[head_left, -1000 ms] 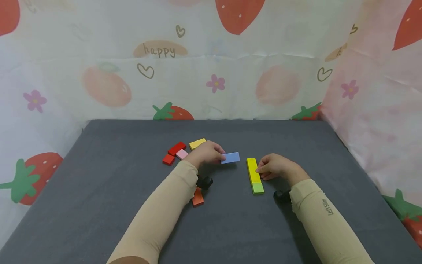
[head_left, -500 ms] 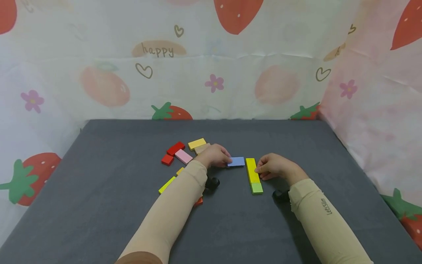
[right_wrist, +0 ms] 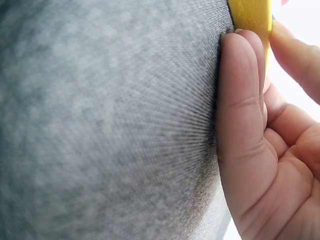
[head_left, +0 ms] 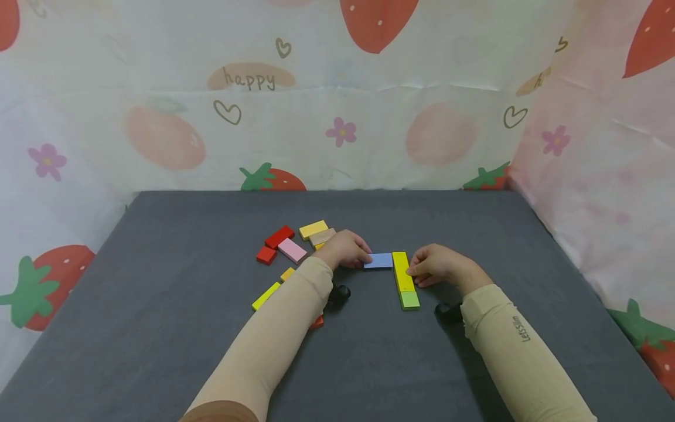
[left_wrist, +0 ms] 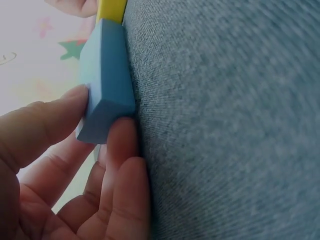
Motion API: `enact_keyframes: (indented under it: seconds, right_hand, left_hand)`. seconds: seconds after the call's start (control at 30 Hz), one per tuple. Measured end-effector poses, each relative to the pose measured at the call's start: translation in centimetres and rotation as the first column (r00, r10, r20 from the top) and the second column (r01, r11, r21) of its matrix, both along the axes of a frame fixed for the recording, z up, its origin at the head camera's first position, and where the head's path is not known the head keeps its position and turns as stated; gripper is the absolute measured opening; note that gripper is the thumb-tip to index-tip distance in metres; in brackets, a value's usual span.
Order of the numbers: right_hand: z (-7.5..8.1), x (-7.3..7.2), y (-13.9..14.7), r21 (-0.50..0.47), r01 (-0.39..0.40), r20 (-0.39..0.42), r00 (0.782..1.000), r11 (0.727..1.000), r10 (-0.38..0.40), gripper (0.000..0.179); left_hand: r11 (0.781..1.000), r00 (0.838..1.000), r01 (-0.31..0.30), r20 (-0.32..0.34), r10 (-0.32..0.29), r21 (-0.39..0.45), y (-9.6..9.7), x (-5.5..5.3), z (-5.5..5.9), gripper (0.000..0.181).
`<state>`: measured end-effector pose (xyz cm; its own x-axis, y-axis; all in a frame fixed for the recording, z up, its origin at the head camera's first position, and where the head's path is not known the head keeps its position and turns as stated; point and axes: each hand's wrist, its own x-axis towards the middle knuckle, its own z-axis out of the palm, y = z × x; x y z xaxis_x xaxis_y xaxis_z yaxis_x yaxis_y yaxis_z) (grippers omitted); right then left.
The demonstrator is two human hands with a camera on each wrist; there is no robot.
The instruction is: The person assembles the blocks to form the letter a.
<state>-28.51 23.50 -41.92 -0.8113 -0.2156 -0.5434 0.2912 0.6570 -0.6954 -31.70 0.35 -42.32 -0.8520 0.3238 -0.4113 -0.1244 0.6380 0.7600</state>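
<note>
My left hand (head_left: 345,251) pinches a flat blue block (head_left: 377,261) at its left end, thumb on top and fingers at the end. In the left wrist view, the blue block (left_wrist: 114,65) lies low against the dark cloth. Its right end meets the side of a long yellow block (head_left: 401,272) near the far end, forming a corner. A light green block (head_left: 409,300) adjoins the yellow one's near end. On the other side, my right hand (head_left: 443,266) holds the yellow block (right_wrist: 252,17), its thumb on the top face and its fingertips against the side.
Left of my left hand lie loose blocks: red (head_left: 279,237), small red (head_left: 266,255), pink (head_left: 292,251), pale yellow (head_left: 313,230) and tan (head_left: 321,237). A yellow-green block (head_left: 266,296) and a partly hidden orange-red block (head_left: 317,322) lie by the left sleeve. Dark cloth (head_left: 158,281) covers the table.
My left hand has moved right and slightly nearer, lowering the blue block from above the cloth until it meets the yellow block. My right hand has stayed in place.
</note>
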Motion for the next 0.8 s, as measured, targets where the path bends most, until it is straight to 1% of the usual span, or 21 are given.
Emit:
enact_keyframes:
  seconds: [0.43, 0.8]
  right_hand:
    - [0.17, 0.21, -0.08, -0.01, 0.004, -0.002, 1.0, 1.0, -0.004, 0.013]
    - [0.15, 0.2, 0.02, -0.015, -0.007, -0.012, 1.0, 1.0, 0.007, 0.012]
  left_hand:
    - [0.997, 0.997, 0.04, -0.062, -0.044, -0.074, 0.36, 0.14, 0.17, 0.016]
    - [0.994, 0.993, 0.036, -0.108, -0.048, -0.107, 0.9, -0.01, 0.01, 0.012]
